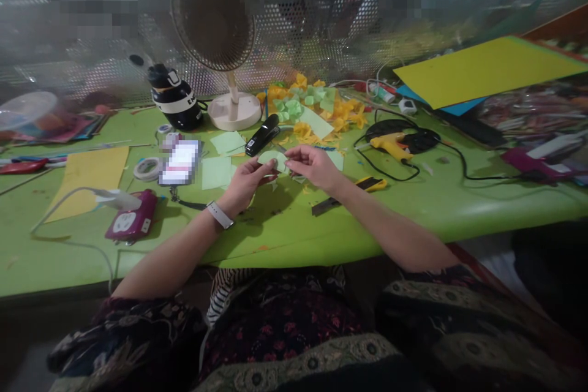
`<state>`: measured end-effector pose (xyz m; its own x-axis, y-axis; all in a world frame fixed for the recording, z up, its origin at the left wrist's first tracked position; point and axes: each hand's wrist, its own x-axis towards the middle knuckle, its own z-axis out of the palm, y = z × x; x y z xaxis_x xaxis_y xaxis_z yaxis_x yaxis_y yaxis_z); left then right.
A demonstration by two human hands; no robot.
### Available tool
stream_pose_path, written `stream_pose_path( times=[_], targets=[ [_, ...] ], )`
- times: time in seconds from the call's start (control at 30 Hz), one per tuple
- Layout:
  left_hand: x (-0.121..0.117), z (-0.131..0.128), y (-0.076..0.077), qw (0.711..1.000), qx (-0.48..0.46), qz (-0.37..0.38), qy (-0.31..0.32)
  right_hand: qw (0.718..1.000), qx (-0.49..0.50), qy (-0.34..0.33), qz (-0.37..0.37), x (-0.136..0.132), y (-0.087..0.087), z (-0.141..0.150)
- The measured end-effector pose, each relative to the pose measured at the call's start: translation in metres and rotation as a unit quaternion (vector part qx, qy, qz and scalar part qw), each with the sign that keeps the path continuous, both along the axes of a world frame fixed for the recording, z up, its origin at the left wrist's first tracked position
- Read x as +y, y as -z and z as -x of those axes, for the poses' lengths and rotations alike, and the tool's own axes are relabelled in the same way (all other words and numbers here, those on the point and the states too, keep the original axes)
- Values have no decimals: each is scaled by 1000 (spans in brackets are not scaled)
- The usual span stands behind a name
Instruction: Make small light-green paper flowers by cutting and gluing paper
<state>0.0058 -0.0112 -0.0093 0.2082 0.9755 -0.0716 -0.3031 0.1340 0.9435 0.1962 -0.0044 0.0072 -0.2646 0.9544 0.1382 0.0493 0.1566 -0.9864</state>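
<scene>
Both my hands meet over the green table (294, 226), pinching one small pale green paper piece (274, 160) between them. My left hand (245, 185), with a white watch band on the wrist, grips the paper's left side with closed fingers. My right hand (312, 165) pinches its right edge. Just beyond the hands lie more pale green paper squares (215, 172) and a black stapler (262, 134). A heap of folded yellow and green paper pieces (312, 107) sits farther back.
A small white desk fan (215, 30) and a black bottle (177, 98) stand at the back. A yellow glue gun (390, 146) with black cable lies right, a yellow-handled cutter (367, 185) by my right forearm. Yellow sheets (92, 177) and a pink device (131, 220) lie left.
</scene>
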Motion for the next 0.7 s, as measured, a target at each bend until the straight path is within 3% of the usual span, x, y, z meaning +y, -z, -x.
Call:
stream_pose_path(
  times=[0.4, 0.7],
  targets=[
    [-2, -1, -2, 1000, -9, 10, 5, 1000, -2, -16, -1, 0, 1, 0],
    [0, 0, 0, 999, 24, -30, 12, 998, -33, -43, -39, 4, 9, -4]
  ],
)
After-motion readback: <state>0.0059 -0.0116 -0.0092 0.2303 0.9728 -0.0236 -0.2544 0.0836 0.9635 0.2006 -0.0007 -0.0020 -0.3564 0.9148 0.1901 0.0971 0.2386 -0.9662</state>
